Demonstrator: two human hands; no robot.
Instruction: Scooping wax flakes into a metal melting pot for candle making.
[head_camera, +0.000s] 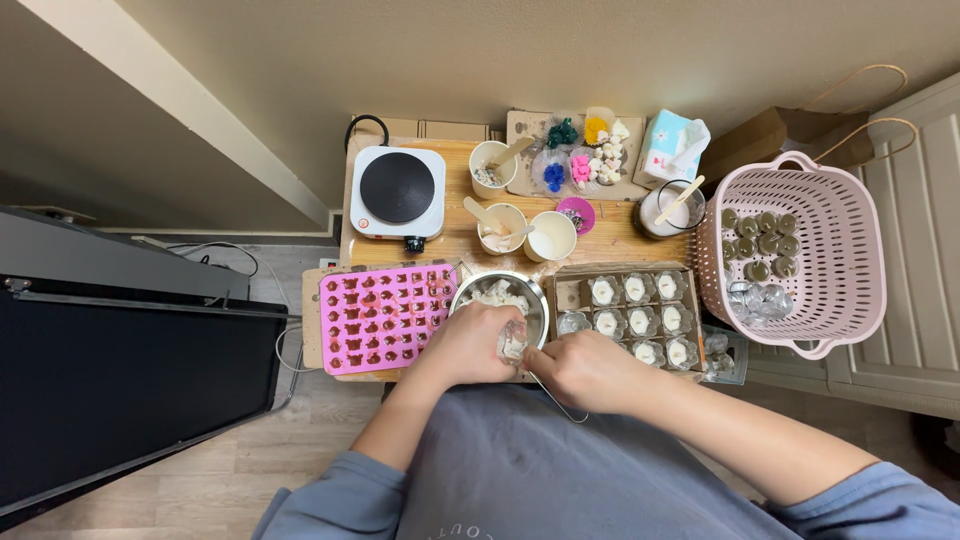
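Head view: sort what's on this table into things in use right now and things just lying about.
In use: left hand and right hand at the metal bowl of white chunks; small clear jar between them.

Lying about: pink mould, hot plate, paper cups, tray of filled jars, pink basket, tissue pack.

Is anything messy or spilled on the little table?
Nothing looks spilled. The pink mold lies flat, the cups stand upright, and the candle jars sit neatly in their box. Both hands, left hand and right hand, are at the metal bowl.

Pink mould (378, 318) and carton (630, 315) hem the pot (500, 300).
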